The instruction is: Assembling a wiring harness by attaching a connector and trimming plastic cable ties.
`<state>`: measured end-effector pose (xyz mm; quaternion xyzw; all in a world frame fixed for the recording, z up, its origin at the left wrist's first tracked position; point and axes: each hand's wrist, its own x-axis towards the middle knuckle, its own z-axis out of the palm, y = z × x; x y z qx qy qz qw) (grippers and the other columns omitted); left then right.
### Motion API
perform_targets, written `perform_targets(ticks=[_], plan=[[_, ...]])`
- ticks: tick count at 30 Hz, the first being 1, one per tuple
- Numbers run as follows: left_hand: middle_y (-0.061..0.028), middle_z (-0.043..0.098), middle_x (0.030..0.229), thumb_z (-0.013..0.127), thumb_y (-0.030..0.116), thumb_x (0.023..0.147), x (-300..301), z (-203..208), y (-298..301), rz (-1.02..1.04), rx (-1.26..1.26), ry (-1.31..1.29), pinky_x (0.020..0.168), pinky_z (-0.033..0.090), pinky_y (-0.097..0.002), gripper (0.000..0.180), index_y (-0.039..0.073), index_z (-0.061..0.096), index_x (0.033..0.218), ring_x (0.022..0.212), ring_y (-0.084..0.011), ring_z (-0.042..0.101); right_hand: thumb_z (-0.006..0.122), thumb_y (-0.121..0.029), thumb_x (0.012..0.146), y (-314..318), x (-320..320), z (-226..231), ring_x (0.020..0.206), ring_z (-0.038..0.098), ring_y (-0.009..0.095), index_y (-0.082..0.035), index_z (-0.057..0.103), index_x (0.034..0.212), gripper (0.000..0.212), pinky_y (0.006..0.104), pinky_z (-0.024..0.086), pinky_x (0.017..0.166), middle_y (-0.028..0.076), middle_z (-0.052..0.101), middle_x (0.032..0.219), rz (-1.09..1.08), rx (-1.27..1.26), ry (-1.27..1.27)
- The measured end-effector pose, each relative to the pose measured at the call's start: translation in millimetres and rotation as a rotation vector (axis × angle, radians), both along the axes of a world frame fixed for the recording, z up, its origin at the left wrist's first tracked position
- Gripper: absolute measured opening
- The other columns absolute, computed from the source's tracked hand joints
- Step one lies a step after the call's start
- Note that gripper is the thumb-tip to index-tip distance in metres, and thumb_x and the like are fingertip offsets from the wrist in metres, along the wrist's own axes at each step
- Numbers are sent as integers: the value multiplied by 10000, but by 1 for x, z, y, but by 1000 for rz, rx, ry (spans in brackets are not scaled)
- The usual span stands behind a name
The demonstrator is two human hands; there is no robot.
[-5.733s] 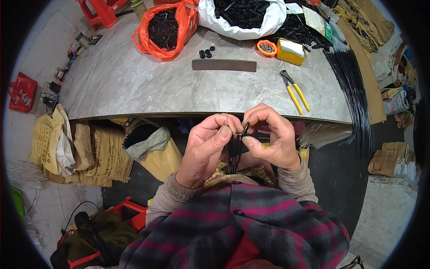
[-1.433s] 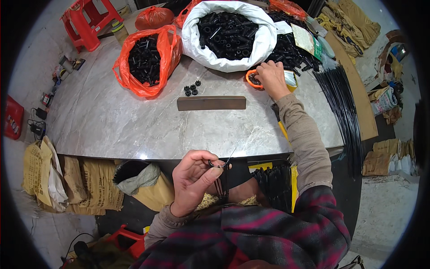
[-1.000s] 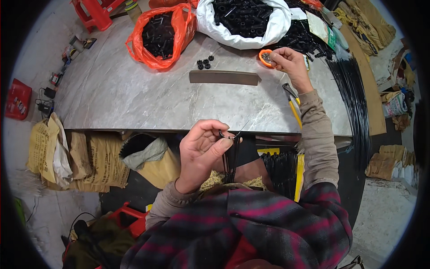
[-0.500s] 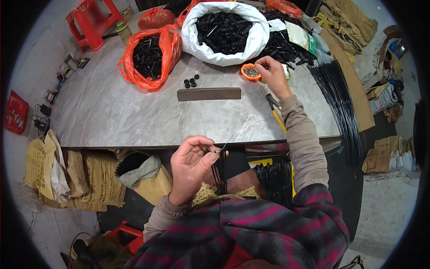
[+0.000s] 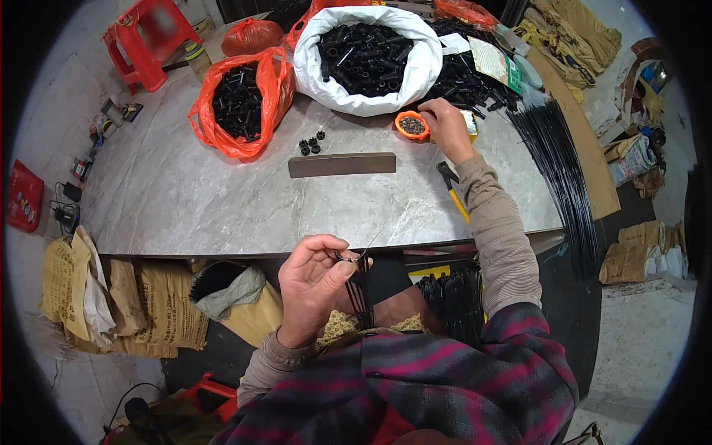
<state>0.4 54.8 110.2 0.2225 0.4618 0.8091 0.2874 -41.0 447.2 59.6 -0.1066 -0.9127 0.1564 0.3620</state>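
Over my lap, my left hand [image 5: 308, 285] is closed, thumb against fingers, on the upper end of a bundle of thin black rods [image 5: 361, 295]. The rods hang down from the fingertips, and short thin ends stick up above the grip. On the table, my right hand [image 5: 449, 133] is at the right edge of a small orange bowl [image 5: 412, 138] with many tiny metal pieces [image 5: 411, 124] in it. Its fingers are pinched together, bent down beside the bowl; whatever is between them is too small or hidden to make out.
A flat dark bar [image 5: 343, 165] lies mid-table, behind it several small black ribbed pieces [image 5: 310, 146]. A yellow-handled tool [image 5: 457, 205] lies under my right forearm. A white sack [image 5: 311, 81] and a red bag [image 5: 276, 96] hold black tubes. Long black rods [image 5: 560, 178] overhang the right edge.
My right hand has moved from above the bowl to its right edge, fingers still pinched. My left hand keeps its hold on the rods. The view has shifted slightly.
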Motion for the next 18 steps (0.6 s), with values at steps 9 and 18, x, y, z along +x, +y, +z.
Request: perform_targets(ticks=[9, 18], plan=[[-98, 615, 1014, 649, -52, 888, 5, -3, 1, -11, -8, 9, 903, 504, -296, 290, -52, 534, 1154, 966, -150, 611, 687, -79, 875, -32, 54, 13, 785, 669, 263, 16, 687, 985, 146, 334, 524, 696, 132, 687, 902, 74, -130, -31], [-92, 607, 1013, 648, -55, 894, 6, -1, 1, -22, 12, 10, 910, 509, -294, 283, -54, 535, 1154, 979, -157, 626, 674, -95, 898, -55, 77, 16, 758, 658, 213, 17, 684, 986, 143, 303, 509, 677, 117, 688, 892, 135, -170, -114]])
